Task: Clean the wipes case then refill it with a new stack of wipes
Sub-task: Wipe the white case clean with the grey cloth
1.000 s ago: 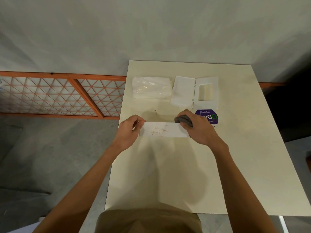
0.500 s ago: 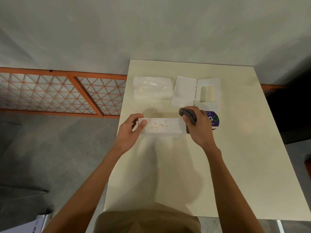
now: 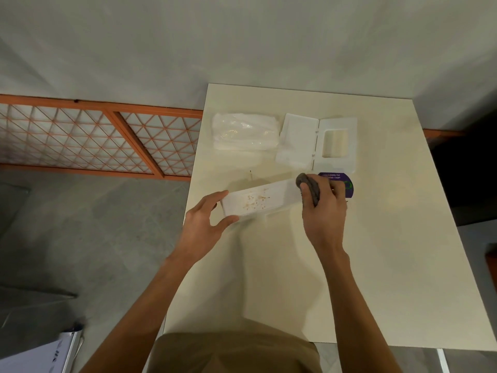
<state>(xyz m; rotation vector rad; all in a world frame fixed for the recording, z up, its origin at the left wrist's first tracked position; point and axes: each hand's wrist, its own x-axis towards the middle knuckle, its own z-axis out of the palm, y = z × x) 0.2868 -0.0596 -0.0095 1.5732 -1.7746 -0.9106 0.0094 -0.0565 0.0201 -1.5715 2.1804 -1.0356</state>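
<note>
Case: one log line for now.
step: cleaning; left hand: holds case; right hand: grips cloth at case end; case: brown specks inside; wipes: on table

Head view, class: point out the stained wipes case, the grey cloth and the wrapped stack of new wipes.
stained wipes case (image 3: 258,201), head view, on its speckled inner floor.
grey cloth (image 3: 312,186), head view, on its bunched upper part.
wrapped stack of new wipes (image 3: 243,134), head view, middle of its clear wrap.

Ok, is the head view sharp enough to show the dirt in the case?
Head view: brown specks in the case show clearly; the right hand and cloth are slightly blurred; a soft shadow lies on the table's near half; no glare on the case.
</note>
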